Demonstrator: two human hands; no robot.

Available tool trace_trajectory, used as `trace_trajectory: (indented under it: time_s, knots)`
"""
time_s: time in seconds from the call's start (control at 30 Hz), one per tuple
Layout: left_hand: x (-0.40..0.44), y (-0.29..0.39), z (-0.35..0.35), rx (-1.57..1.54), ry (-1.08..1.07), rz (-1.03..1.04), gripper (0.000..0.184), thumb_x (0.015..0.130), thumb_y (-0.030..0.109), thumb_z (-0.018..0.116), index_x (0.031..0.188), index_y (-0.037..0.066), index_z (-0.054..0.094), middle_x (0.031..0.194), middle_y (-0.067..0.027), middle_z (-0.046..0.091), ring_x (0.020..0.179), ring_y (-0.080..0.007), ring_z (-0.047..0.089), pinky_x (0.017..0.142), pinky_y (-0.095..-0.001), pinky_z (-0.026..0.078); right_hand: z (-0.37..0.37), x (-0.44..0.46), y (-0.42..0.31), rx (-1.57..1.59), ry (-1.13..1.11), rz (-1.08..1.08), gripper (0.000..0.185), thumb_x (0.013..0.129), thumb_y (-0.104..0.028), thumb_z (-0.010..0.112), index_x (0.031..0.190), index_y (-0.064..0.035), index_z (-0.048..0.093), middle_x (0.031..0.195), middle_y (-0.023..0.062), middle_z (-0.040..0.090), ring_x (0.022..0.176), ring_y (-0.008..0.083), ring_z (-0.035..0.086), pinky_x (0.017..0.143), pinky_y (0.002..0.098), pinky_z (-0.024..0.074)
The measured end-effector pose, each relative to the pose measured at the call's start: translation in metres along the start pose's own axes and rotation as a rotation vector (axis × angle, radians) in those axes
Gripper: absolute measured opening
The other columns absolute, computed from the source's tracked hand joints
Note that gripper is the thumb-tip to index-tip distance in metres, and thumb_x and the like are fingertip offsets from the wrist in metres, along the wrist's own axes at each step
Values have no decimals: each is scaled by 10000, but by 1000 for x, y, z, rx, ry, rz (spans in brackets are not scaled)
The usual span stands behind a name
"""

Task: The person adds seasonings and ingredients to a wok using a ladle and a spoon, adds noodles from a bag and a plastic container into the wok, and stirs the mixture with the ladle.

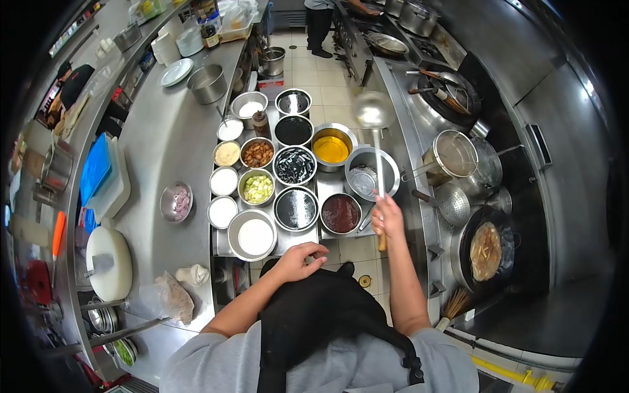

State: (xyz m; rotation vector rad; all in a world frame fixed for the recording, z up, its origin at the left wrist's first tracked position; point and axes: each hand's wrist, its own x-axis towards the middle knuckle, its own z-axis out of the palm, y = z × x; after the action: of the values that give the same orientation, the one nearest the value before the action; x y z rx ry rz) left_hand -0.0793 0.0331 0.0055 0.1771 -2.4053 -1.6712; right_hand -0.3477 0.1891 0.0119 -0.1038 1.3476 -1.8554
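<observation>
My right hand is wrapped round the shaft of a long metal ladle, whose bowl points up and away over the floor. My left hand rests near the front of my black apron, fingers loosely curled, and whether anything is in them is too small to tell. Nearest to it are a bowl of white powder and a pot of dark liquid. Close to my right hand stand a pot of red-brown sauce and a deep pot of clear liquid.
At the right, a wok holds a flat browned food, beside a perforated skimmer and strainer. A steel counter runs along the left. One person stands at the far stove, another at far left.
</observation>
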Motion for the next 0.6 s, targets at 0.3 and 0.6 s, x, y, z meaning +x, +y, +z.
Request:
trace_trajectory:
  time_s: [0.3, 0.6]
  knots:
    - [-61, -9, -43, -53, 121, -127, 228, 923, 142, 690, 1106, 7, 703, 1037, -124, 716, 914, -215, 701, 817, -321, 556, 78, 72, 74, -218, -61, 124, 304, 1002, -219, 624, 1267, -120, 511, 625, -10, 481, 390, 71, 403, 319, 253, 323]
    - [-86, -23, -56, -64, 220, -134, 226, 916, 140, 701, 1093, -1, 699, 999, -109, 719, 852, -186, 692, 799, -305, 544, 98, 87, 94, -556, -31, -9, 336, 981, -190, 634, 1269, -40, 547, 579, 1, 491, 394, 113, 466, 316, 287, 354]
